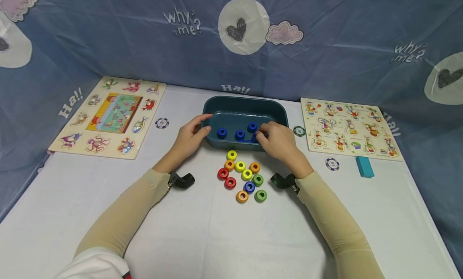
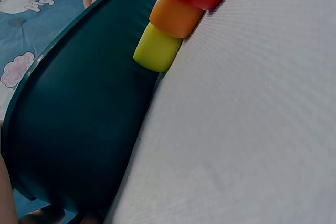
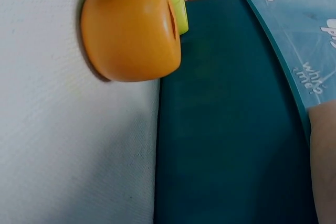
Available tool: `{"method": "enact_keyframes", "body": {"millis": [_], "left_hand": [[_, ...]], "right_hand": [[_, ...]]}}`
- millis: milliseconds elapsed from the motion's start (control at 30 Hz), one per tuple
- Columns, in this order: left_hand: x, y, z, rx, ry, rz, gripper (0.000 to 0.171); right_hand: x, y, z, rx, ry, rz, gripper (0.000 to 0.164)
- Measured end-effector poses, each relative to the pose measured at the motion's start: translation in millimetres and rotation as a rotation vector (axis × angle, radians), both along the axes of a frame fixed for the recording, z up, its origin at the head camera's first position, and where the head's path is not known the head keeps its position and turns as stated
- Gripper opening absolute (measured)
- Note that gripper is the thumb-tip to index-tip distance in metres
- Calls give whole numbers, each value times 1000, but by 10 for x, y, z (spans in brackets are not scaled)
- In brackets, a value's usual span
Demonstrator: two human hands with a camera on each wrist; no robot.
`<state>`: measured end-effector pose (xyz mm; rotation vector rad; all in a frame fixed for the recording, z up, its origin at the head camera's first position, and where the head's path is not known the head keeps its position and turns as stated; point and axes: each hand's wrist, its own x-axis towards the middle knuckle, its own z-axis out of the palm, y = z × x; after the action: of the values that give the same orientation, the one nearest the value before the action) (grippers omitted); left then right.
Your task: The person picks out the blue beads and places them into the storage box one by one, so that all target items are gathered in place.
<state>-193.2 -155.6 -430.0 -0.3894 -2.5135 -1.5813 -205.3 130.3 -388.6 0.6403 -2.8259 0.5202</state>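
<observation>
A dark teal plastic basin point(image 1: 246, 106) stands at the back middle of the table with several blue ring beads point(image 1: 222, 133) inside, near its front wall. My left hand point(image 1: 191, 135) rests at the basin's left end, thumb and forefinger extended at the rim. My right hand point(image 1: 279, 140) reaches over the front right rim, its curled fingers pinching a blue ring bead, partly hidden by the fingers. In front of the basin lie loose ring beads: yellow point(image 1: 240, 166), red point(image 1: 230, 183), orange point(image 1: 242, 196), green point(image 1: 261, 195) and one blue point(image 1: 249, 187).
A sea-animal puzzle board point(image 1: 77, 138) lies at the left, and another picture puzzle board point(image 1: 340, 128) at the right. Poker chips point(image 1: 162, 123) lie beside the boards. A teal block point(image 1: 364, 167) sits near the right board. Behind the table hangs a blue printed cloth point(image 1: 144, 50).
</observation>
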Motion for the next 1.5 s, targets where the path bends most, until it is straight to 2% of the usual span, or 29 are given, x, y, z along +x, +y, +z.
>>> {"method": "enact_keyframes", "body": {"millis": [1500], "left_hand": [[-6, 0, -6, -1, 7, 3, 40]], "right_hand": [[-2, 7, -22, -23, 20, 31, 22]]}}
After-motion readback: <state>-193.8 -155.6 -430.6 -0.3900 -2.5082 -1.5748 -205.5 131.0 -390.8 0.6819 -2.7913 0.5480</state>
